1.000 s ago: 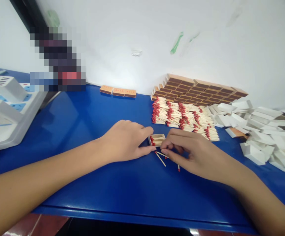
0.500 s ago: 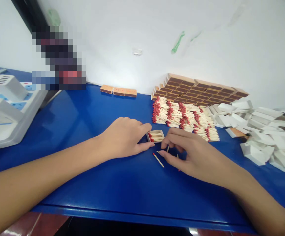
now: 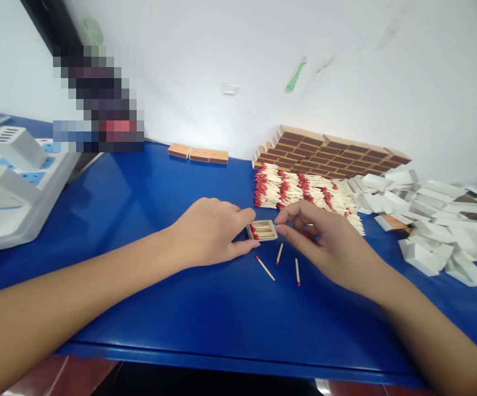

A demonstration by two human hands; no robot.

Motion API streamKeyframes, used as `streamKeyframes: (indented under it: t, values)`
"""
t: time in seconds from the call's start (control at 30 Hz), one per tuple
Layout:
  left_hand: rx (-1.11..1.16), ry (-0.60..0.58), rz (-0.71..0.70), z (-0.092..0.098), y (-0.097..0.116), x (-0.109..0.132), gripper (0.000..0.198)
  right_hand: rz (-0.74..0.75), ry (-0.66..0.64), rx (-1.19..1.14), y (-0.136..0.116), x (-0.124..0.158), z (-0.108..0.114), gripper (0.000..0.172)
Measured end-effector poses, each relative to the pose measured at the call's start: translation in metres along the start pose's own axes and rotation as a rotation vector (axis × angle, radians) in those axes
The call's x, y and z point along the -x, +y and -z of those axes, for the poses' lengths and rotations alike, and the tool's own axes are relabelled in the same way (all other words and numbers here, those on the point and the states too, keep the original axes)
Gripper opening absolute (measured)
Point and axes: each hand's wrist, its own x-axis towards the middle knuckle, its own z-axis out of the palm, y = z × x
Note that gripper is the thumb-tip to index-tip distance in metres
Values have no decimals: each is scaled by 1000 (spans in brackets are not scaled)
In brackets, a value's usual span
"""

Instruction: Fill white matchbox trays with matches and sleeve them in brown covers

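At the middle of the blue table (image 3: 160, 308) lies an open matchbox tray (image 3: 262, 230), filled with red-tipped matches. Left hand (image 3: 209, 231) clamps the tray's left end between forefinger and thumb. Right hand (image 3: 325, 242) has its thumb and forefinger drawn close at the tray's right edge; whether they grip anything, I cannot tell. Three loose matches (image 3: 279, 253) lie just near of the tray. Farther right sit a match pile (image 3: 304, 195), stacked brown sleeves (image 3: 329, 154) and a heap of white trays (image 3: 428, 220).

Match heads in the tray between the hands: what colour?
Red match heads in the matchbox tray; head view.
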Motion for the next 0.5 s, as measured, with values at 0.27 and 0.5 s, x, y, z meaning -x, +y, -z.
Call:
streamKeyframes:
  t: [0.27, 0.5]
  values:
    - [12, 6, -14, 0, 1, 1, 36, -3, 134, -43, 0, -5, -5, 19]
    - [13, 7, -23, -2, 0, 1, 35, -156, 238, -265, 11, -13, -19, 22]
